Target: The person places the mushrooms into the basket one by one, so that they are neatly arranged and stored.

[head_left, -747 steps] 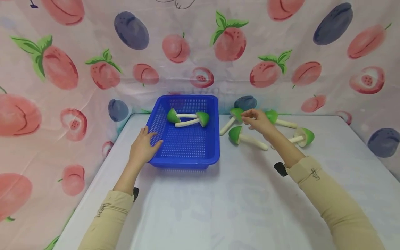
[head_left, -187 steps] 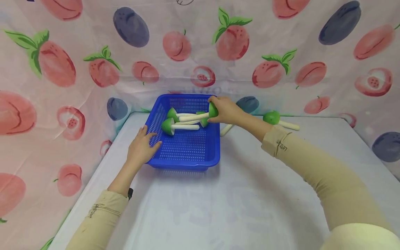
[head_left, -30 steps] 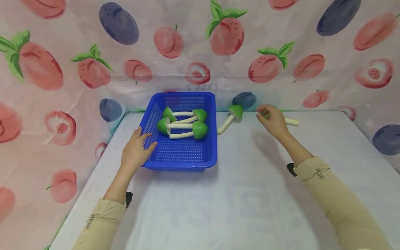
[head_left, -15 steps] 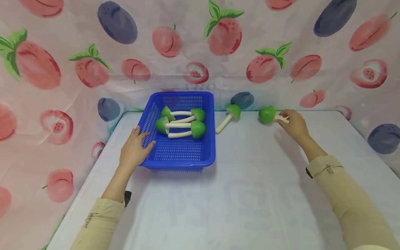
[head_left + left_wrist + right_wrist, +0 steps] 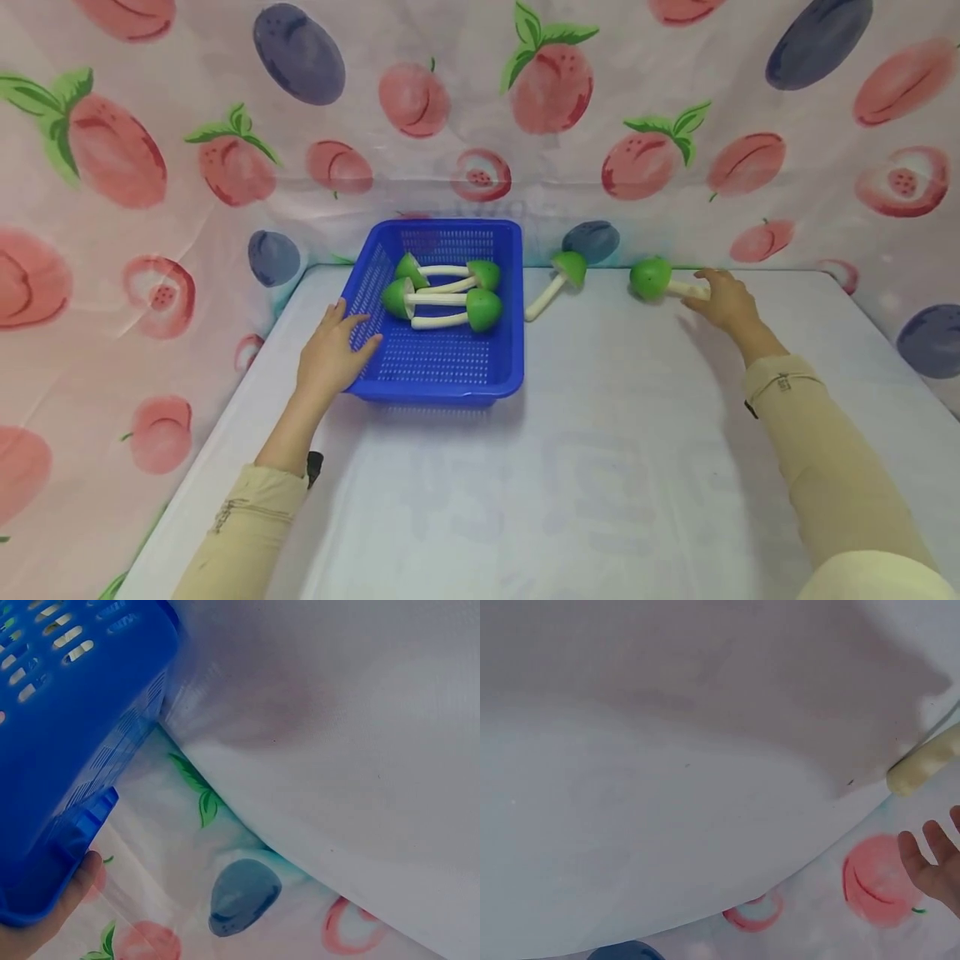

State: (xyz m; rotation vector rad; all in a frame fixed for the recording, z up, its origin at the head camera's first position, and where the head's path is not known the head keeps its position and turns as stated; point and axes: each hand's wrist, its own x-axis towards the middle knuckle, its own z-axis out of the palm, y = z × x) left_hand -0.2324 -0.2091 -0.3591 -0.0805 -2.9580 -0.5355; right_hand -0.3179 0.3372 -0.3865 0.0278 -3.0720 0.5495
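In the head view, my left hand [image 5: 328,354] rests on the left rim of a blue perforated plastic basket [image 5: 431,389], fingers fairly straight and thumb spread toward the inside. One finger [image 5: 84,877] shows against the rim's outer side in the left wrist view. Several green-capped toy mushrooms [image 5: 483,310] with cream stems lie in the basket. At the table's back right, my right hand [image 5: 729,307] hovers over the stem end of another toy mushroom [image 5: 651,278]. In the right wrist view its fingers [image 5: 911,851] are spread, apart from that pale stem [image 5: 922,763].
A further toy mushroom [image 5: 568,268] leans just right of the basket, stem toward it. White cloth covers the table [image 5: 585,467]. A fruit-print curtain [image 5: 555,158] hangs along the back and left edges.
My right hand has moved right, from the mushroom's cap to its stem end. Over the longer span, two mushrooms went from the table into the basket. My left hand stays at the rim.
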